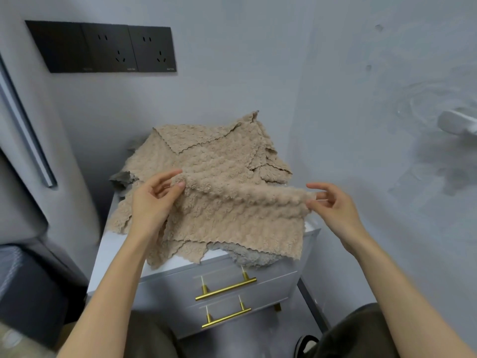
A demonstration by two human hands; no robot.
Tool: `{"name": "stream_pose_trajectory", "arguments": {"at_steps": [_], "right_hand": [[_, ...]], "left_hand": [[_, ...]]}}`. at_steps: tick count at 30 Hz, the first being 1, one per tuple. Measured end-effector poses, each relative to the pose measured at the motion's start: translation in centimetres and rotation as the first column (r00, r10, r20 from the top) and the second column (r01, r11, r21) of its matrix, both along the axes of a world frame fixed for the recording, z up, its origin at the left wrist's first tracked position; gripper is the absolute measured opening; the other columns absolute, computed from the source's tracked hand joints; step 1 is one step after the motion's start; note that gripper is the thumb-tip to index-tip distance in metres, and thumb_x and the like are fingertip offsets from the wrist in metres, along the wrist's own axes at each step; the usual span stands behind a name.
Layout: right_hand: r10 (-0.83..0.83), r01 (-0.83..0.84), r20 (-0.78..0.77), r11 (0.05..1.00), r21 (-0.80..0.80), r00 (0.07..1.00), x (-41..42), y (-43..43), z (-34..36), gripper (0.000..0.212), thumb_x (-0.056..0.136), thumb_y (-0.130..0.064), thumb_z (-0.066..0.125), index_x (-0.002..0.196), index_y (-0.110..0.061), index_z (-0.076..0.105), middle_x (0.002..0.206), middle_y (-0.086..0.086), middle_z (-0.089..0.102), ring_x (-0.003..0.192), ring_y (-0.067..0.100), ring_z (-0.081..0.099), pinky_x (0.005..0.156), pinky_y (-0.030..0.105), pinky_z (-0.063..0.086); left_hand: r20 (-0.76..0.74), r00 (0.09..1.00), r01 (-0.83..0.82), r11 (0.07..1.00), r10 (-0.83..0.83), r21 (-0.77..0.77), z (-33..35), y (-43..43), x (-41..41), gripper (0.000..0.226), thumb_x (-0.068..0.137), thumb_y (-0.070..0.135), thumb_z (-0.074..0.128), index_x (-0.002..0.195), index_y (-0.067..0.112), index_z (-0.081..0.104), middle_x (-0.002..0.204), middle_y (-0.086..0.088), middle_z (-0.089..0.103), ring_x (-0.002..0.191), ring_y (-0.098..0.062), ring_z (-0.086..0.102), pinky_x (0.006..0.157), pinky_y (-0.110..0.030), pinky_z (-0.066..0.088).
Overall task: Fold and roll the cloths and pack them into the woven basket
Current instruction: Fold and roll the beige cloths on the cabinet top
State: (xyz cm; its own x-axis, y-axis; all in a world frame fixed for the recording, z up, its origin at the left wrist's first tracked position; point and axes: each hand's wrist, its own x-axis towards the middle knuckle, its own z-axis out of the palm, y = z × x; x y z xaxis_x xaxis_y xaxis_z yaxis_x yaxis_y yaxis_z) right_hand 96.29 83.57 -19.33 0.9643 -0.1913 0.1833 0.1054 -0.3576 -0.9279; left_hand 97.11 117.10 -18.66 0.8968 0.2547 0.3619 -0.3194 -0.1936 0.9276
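Observation:
A beige fluffy cloth [232, 215] hangs stretched between my two hands above a small white cabinet. My left hand [152, 202] pinches its upper left corner between thumb and fingers. My right hand [333, 202] pinches the upper right corner. Under it lies a pile of several more beige cloths [211, 148], spread loosely over the cabinet top. Grey cloths [247, 255] peek out at the front edge and at the left side of the pile. No woven basket is in view.
The white cabinet [160, 270] has two drawers with gold bar handles [225, 288] and stands in a wall corner. Black wall sockets [103, 47] sit above left. A white fitting [456, 124] sticks out of the right wall. A dark seat [31, 285] is at lower left.

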Motion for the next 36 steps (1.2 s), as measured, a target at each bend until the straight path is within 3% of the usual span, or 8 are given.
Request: {"name": "stream_pose_trajectory", "arguments": {"at_steps": [4,9,12,19,24,30,33,36], "right_hand": [[-0.061,0.061,0.219,0.998,0.007,0.974,-0.1,0.2,0.6,0.017,0.094,-0.018,0.059,0.099,-0.032,0.067,0.091,-0.007,0.067,0.075,-0.002,0.059,0.07,0.009,0.046],[0.206,-0.204,-0.054,0.978,0.048,0.977,-0.7,0.8,0.7,0.05,0.079,-0.018,0.078,0.119,-0.041,0.057,0.113,-0.014,0.057,0.099,0.001,0.061,0.076,0.012,0.05],[0.238,-0.246,-0.141,0.968,-0.046,0.961,-1.0,1.4,0.5,0.069,0.07,-0.016,0.085,0.124,-0.042,0.051,0.116,-0.008,0.051,0.093,0.012,0.058,0.081,0.02,0.048],[0.29,-0.212,-0.242,0.929,0.304,0.926,-0.8,1.1,0.4,0.041,0.085,-0.023,0.07,0.122,-0.033,0.057,0.082,0.002,0.073,0.079,0.01,0.065,0.082,0.03,0.047],[0.134,-0.111,-0.053,0.94,0.323,0.99,-0.9,0.9,0.8,0.023,0.084,-0.012,0.071,0.104,-0.023,0.07,0.094,0.001,0.075,0.091,0.012,0.07,0.081,0.023,0.055],[-0.104,0.094,0.295,0.994,0.048,0.95,-1.2,0.5,1.1,0.013,0.079,-0.02,0.077,0.091,-0.025,0.075,0.07,-0.016,0.061,0.064,0.005,0.05,0.064,0.014,0.044],[-0.146,0.196,0.429,0.978,-0.075,0.892,-1.4,0.7,1.5,0.013,0.084,-0.022,0.072,0.09,-0.034,0.068,0.086,-0.018,0.054,0.084,0.011,0.053,0.077,0.019,0.044],[-0.166,0.188,0.437,0.982,-0.009,0.884,-1.3,1.1,2.1,0.015,0.091,-0.02,0.064,0.093,-0.034,0.062,0.1,-0.021,0.054,0.101,0.012,0.055,0.086,0.022,0.044]], "left_hand": [[0.076,0.996,-0.032,0.998,0.035,-0.051,0.3,0.0,-0.4,0.024,0.077,0.022,0.077,0.096,0.034,0.071,0.09,0.013,0.074,0.087,0.0,0.068,0.073,-0.01,0.051],[0.1,0.994,-0.02,0.992,0.033,-0.122,0.4,0.0,-0.6,0.024,0.075,0.014,0.078,0.093,0.028,0.072,0.084,0.011,0.074,0.084,-0.002,0.069,0.072,-0.01,0.051],[0.094,0.994,-0.039,0.994,0.049,-0.104,0.4,0.0,-0.6,0.024,0.074,0.014,0.079,0.093,0.029,0.072,0.083,0.012,0.074,0.082,0.001,0.067,0.073,-0.01,0.05],[0.089,0.995,-0.044,0.993,0.053,-0.108,0.3,0.2,-0.6,0.025,0.075,0.015,0.079,0.094,0.029,0.072,0.083,0.013,0.074,0.082,0.002,0.067,0.072,-0.009,0.049],[0.112,0.992,-0.043,0.993,0.055,-0.11,0.3,0.4,-0.7,0.025,0.075,0.015,0.079,0.093,0.03,0.072,0.083,0.014,0.074,0.08,0.003,0.067,0.071,-0.008,0.048],[0.119,0.987,-0.102,0.991,0.112,-0.089,0.0,0.5,-0.5,0.018,0.074,0.019,0.08,0.084,0.031,0.072,0.077,0.014,0.072,0.076,0.002,0.065,0.064,-0.008,0.047],[0.166,0.97,-0.183,0.983,0.176,0.03,0.3,0.2,-0.5,0.023,0.078,0.017,0.077,0.079,0.037,0.067,0.082,0.017,0.067,0.081,0.007,0.059,0.068,-0.007,0.045],[0.172,0.98,-0.111,0.993,0.103,0.039,0.8,-0.1,-0.4,0.019,0.085,0.014,0.069,0.082,0.031,0.062,0.108,0.017,0.061,0.11,0.001,0.055,0.089,-0.015,0.046]]}}
